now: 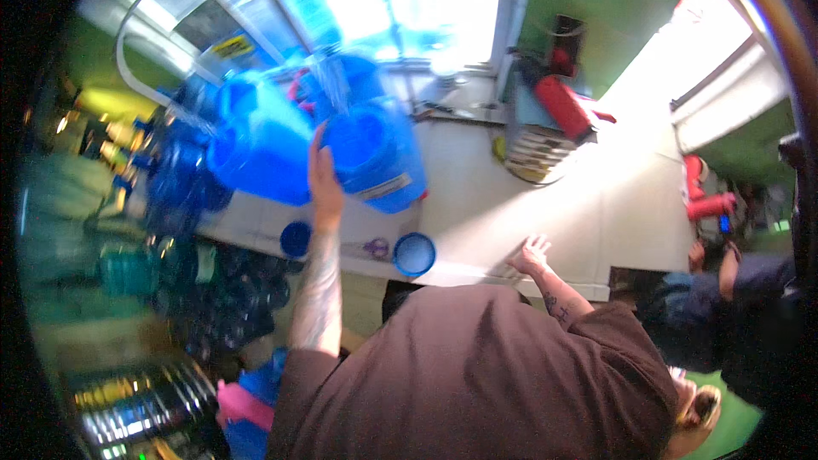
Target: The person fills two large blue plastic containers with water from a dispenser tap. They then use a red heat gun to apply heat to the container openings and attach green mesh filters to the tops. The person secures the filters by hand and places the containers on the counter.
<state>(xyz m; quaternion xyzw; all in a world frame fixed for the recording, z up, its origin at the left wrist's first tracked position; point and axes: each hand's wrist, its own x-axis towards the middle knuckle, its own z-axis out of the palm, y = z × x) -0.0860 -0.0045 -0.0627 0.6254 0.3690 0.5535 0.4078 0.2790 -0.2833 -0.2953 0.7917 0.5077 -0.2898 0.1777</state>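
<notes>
My left hand (pixel 324 188) lies along the left side of a blue plastic jug (pixel 390 172) with a wide round mouth and a printed label. Blur hides whether its fingers grip the jug. A second blue jug (pixel 265 153) stands just left of that hand. Streaky clear water or tubing (pixel 332 83) shows above the right jug's mouth; which one is unclear. My right hand (pixel 530 257) is over the front of the white counter (pixel 473 204), fingers spread and holding nothing. Between my arms, purple-handled scissors (pixel 377 248) lie between a dark blue round lid (pixel 296 239) and a lighter blue round lid (pixel 414 254).
A pale hose (pixel 124 70) curves down at the left, near dark blue bottles (pixel 182 166). Farther right, a red cylindrical object (pixel 562 107) rests over a basket (pixel 533 156). Another person's hands (pixel 728 271) are at the right, near red equipment (pixel 709 204).
</notes>
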